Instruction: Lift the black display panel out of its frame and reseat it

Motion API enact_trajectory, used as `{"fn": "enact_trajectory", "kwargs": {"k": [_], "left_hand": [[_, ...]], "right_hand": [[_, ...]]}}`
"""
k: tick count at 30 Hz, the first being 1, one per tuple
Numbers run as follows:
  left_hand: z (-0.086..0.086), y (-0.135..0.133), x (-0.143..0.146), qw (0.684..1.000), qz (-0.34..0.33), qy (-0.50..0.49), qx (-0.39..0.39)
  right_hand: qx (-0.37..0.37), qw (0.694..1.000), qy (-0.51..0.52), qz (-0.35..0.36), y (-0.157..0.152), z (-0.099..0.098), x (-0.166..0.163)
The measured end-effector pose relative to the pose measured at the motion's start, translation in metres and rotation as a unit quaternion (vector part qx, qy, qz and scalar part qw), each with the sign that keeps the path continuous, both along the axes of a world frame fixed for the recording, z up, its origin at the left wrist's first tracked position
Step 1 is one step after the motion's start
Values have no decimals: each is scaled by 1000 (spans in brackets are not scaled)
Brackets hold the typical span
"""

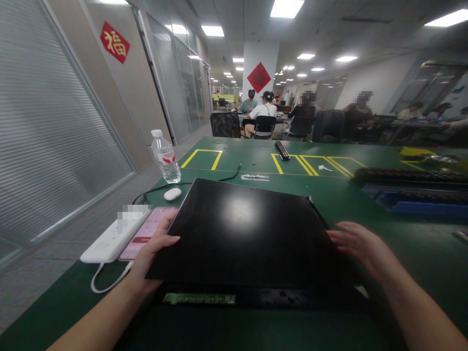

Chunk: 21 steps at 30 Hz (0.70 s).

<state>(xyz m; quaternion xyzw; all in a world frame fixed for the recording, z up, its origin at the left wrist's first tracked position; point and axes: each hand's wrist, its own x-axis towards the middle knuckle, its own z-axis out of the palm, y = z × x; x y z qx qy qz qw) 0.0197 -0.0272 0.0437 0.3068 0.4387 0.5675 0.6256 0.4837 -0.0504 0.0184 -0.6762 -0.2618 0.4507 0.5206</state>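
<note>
A large flat black panel (241, 231) lies tilted over a black chassis on the green table (256, 156); a green circuit strip (199, 298) shows under its near edge. My left hand (151, 251) grips the panel's left edge, thumb on top. At the panel's right edge is my right hand (360, 243), fingers stretched out and slightly blurred, touching or just off the edge.
A pink phone (146, 234) and a white power bank (113, 239) with a cable lie left of the panel. Behind are a white mouse (172, 193) and a water bottle (166, 157). A blue tray (420, 202) stands at the right. People sit at desks far behind.
</note>
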Motion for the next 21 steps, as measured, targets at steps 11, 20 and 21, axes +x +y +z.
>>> {"fn": "enact_trajectory", "kwargs": {"k": [11,20,21], "left_hand": [[4,-4,3,1000,-6,1,-6],[1,-2,4,999,-26,30,-31],[1,-3,4,999,-26,32,-34]], "right_hand": [[10,998,-66,-15,0,-5,-4],[13,994,-102,-32,1,-3,-4],[13,994,-109,-30,1,-3,-4]]}}
